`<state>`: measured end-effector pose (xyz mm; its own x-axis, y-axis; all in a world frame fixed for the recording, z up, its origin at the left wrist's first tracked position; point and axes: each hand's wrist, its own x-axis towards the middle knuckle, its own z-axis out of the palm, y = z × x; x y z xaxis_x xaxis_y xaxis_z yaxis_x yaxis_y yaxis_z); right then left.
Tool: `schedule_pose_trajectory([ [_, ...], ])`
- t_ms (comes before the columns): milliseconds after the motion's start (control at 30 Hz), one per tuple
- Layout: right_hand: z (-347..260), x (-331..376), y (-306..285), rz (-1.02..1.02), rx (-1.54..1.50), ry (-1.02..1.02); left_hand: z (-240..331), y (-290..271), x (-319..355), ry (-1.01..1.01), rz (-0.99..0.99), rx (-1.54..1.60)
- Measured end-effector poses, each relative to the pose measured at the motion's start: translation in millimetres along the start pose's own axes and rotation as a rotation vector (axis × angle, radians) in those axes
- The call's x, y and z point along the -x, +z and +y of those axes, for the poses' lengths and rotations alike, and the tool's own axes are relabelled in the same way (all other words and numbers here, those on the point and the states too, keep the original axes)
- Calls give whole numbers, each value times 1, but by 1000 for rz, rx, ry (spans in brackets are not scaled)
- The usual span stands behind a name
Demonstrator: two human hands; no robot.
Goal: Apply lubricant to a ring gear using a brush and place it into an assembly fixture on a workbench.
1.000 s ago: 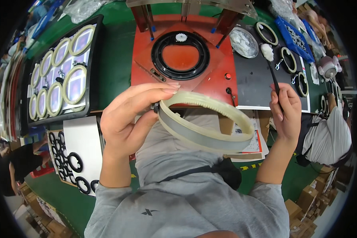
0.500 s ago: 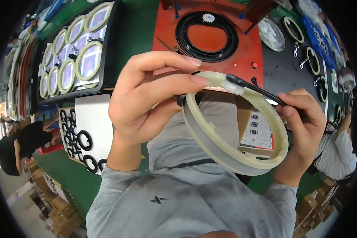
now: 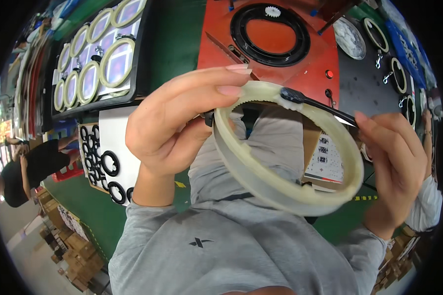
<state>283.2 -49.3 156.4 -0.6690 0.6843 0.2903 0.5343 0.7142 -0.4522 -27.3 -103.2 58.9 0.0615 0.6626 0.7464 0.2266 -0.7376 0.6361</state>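
Pinching the pale cream toothed plastic ring (image 3: 285, 157) at chest height, left hand (image 3: 177, 123) closed on its rim, right hand (image 3: 396, 162) gripping a black-handled brush (image 3: 312, 102) — a slack pinch risks dropping it.

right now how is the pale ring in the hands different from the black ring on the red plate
The pale ring is cream and see-through; the black ring is dark and solid. The pale ring is held tilted in the air by the left hand, with a brush in the right hand touching its top edge; the black ring lies flat on the red plate, untouched. The pale ring looks larger, though it is nearer the camera. Both are round and open in the middle.
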Motion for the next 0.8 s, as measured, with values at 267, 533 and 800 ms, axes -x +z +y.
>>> schedule_pose_trajectory([
  [267, -47, 1, -36, -357, 469, 121, 1, 9, -8, 340, -283, -404],
  [533, 30, -23, -43, -524, -174, -189, 17, 18, -19, 494, -476, -504],
  [800, 138, 36, -9, 56, -1012, 484, 10, -21, -15, 285, -439, -488],
])
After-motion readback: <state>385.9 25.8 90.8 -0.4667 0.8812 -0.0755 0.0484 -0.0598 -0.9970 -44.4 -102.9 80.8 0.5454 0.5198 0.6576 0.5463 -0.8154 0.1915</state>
